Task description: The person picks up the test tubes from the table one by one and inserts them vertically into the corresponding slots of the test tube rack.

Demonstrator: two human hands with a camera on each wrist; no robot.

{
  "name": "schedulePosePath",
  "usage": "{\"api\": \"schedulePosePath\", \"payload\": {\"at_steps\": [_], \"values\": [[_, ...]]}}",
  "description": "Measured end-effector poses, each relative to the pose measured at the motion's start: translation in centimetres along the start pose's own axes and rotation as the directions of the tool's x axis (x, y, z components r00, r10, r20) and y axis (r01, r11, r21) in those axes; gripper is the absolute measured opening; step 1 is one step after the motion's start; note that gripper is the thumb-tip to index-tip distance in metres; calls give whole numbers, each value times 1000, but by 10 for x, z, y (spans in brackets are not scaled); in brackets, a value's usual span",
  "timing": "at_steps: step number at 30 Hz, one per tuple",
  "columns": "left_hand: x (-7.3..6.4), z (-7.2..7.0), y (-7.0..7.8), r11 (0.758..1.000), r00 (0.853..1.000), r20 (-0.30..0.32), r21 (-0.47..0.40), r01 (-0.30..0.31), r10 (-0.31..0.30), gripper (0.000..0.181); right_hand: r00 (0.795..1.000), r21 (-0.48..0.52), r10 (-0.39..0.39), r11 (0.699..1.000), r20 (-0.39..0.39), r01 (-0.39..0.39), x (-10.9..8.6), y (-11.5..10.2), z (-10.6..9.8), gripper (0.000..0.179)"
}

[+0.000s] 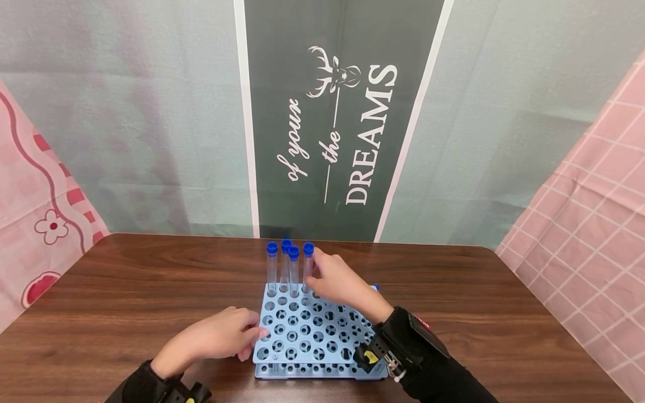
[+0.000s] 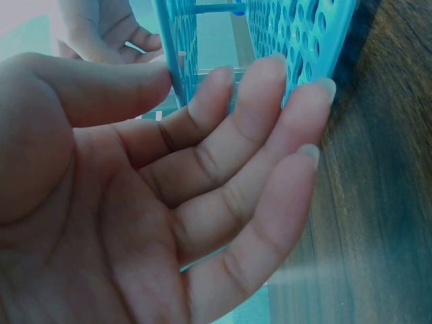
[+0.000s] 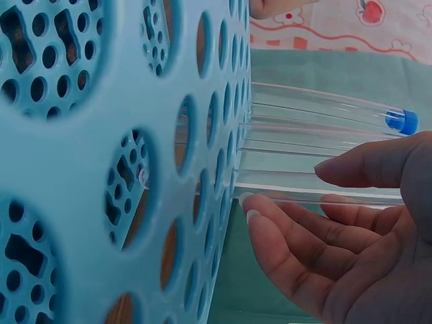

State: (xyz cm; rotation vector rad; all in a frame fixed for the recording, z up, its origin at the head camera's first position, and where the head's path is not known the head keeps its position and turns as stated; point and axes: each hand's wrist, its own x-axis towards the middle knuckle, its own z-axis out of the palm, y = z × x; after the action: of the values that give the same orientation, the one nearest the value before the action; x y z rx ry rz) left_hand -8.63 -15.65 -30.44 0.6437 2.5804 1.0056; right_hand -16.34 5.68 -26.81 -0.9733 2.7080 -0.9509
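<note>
A light blue test tube rack (image 1: 304, 336) stands on the table. Several clear test tubes (image 1: 294, 274) with blue caps rise upright from its far left part. My right hand (image 1: 337, 280) is at the rightmost of these, a test tube (image 1: 307, 263) standing in a hole; the right wrist view has its clear wall between thumb and fingertips (image 3: 260, 216). At the rack's left edge is my left hand (image 1: 221, 333). Its thumb (image 2: 135, 88) lies on the top plate's edge, and the bent fingers reach in beside the lower plate.
Behind my right hand, another blue cap (image 1: 375, 287) shows at the rack's right side. The brown wooden table (image 1: 151, 280) extends on both sides. A grey-green cloth (image 1: 176, 140) with lettering hangs behind, with pink cloth (image 1: 594, 224) at the sides.
</note>
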Motion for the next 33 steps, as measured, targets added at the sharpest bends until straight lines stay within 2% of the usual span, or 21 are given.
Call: {"api": "schedulePosePath", "payload": {"at_steps": [33], "values": [[0,0,1,1000,1000,0,-11,-3,3,27,1000,6,20,1000,14,-20,1,1,2,11]]}}
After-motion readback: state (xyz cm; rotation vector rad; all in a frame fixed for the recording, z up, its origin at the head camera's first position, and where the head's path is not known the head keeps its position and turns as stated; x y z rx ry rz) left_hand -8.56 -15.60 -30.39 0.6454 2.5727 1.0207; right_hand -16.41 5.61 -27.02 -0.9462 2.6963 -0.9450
